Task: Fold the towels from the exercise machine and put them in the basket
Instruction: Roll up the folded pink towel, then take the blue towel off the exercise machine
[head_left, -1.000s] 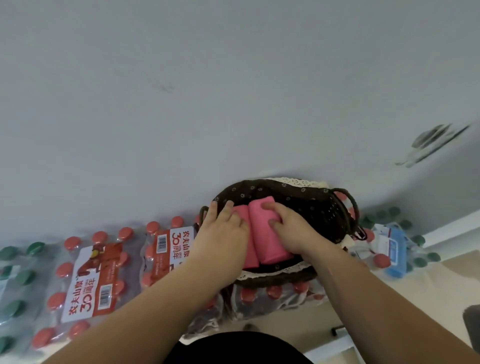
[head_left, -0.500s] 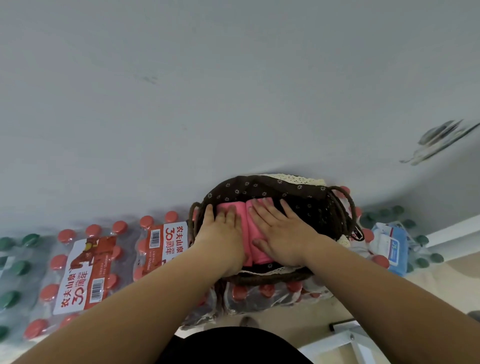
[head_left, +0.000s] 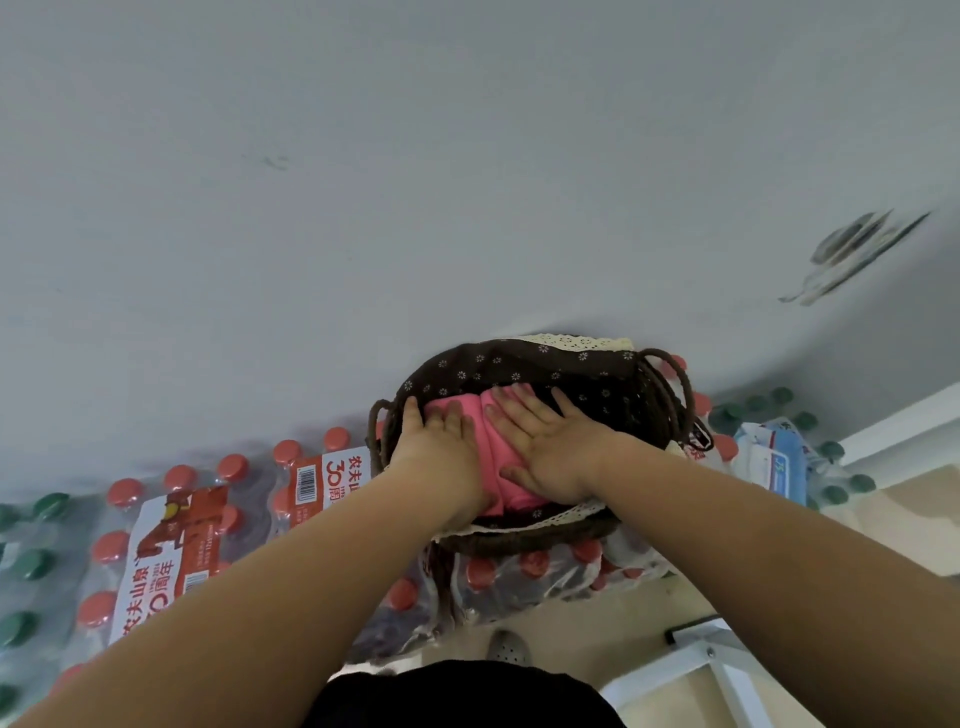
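Observation:
A dark brown wicker basket (head_left: 524, 358) with a flowered lining and lace trim stands against the wall on packs of bottled water. Folded pink towels (head_left: 485, 447) lie inside it, side by side. My left hand (head_left: 441, 441) presses flat on the left towel, fingers straight. My right hand (head_left: 550, 441) lies flat on the right towel, fingers spread. Both hands cover most of the pink cloth. The exercise machine is out of view.
Shrink-wrapped packs of red-capped bottles (head_left: 171, 525) sit left of and under the basket, green-capped ones (head_left: 26, 566) at far left. A blue wet-wipe pack (head_left: 774, 457) lies right of the basket. A white metal frame (head_left: 711, 660) stands at lower right. The grey wall (head_left: 467, 182) rises behind.
My right hand went from gripping the towel's edge to lying flat on it. Both hands now press the towels down into the basket.

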